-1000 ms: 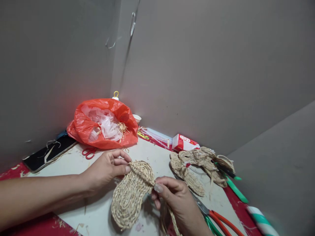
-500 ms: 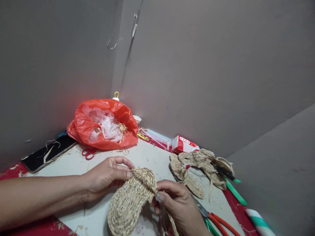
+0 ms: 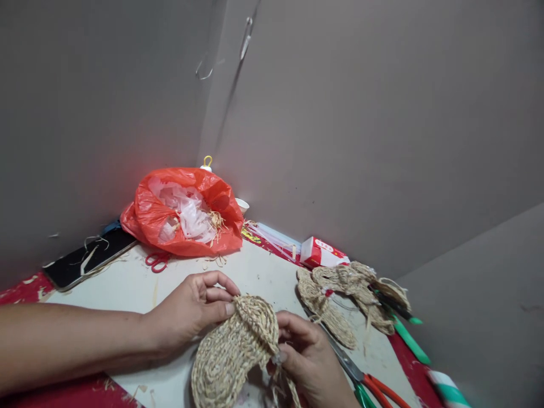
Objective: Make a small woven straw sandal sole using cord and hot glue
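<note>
A woven straw sandal [image 3: 227,360] with a braided strap across it is held between my hands, low in the view. My left hand [image 3: 193,309] pinches its far left edge, thumb on top, where the strap meets the sole. On the opposite side, my right hand [image 3: 312,357] has its thumb and fingers closed on the edge beside the strap's other end. A loose braided straw cord [image 3: 293,392] dangles below my right hand. Part of the sole's near end runs out of the frame.
A red plastic bag [image 3: 144,226] with straw scraps, red-handled scissors [image 3: 157,262] and a black phone [image 3: 89,260] lie at the left. To the right are several small straw sandals [image 3: 331,317], a tissue pack [image 3: 323,253], pliers-like cutters with orange handles [image 3: 382,391] and a green-handled tool [image 3: 412,341].
The whole view has shifted slightly, so most things sit a little further right. Both hands keep their hold on the sandal, which looks nearly unchanged in pose.
</note>
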Demonstrator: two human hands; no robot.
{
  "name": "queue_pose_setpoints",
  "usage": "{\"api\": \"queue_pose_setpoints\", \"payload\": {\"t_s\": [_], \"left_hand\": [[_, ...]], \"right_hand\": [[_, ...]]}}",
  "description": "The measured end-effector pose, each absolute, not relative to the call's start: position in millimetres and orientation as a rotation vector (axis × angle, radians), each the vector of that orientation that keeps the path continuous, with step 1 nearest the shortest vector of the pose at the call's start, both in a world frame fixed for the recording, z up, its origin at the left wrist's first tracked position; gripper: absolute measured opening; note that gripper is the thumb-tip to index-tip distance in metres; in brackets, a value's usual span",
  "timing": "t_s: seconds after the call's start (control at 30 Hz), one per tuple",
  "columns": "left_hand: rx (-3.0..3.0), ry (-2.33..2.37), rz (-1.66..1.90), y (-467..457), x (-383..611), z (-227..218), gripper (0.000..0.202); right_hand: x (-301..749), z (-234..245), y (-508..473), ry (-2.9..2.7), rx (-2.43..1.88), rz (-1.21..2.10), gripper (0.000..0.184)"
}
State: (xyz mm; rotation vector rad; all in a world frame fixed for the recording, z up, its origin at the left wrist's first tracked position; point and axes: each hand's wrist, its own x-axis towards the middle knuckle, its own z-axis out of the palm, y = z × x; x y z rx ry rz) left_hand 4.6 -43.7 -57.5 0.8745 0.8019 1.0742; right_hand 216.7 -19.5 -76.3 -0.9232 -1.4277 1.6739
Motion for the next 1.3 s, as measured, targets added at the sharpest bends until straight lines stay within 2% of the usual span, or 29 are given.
{"api": "queue_pose_setpoints", "payload": {"t_s": [0.53,0.73,0.93,1.13,1.3], "left_hand": [[0.857,0.883,1.114,-34.9,0.8,-65.4,0.029],[0.846,1.000,1.141,-30.6,-1.4,-67.0,0.033],[0.827,1.038,1.143,-29.1,-2.8,-70.2,0.033],[0.807,1.110,1.153,-22.7,-2.8,-75.2,0.036],[0.819,1.185,1.166,-9.5,-7.2,-81.8,0.036]], "right_hand": [[207.0,-71.0,-18.3,-1.510,-1.032,1.590,0.028],[205.9,-74.3,-15.4,-1.552,-1.047,1.532,0.030],[205.9,-76.3,-14.5,-1.674,-1.023,1.476,0.025],[206.4,-79.2,-15.5,-1.862,-1.012,1.292,0.020],[221.4,-67.0,-4.1,-1.876,-1.122,0.954,0.023]]}}
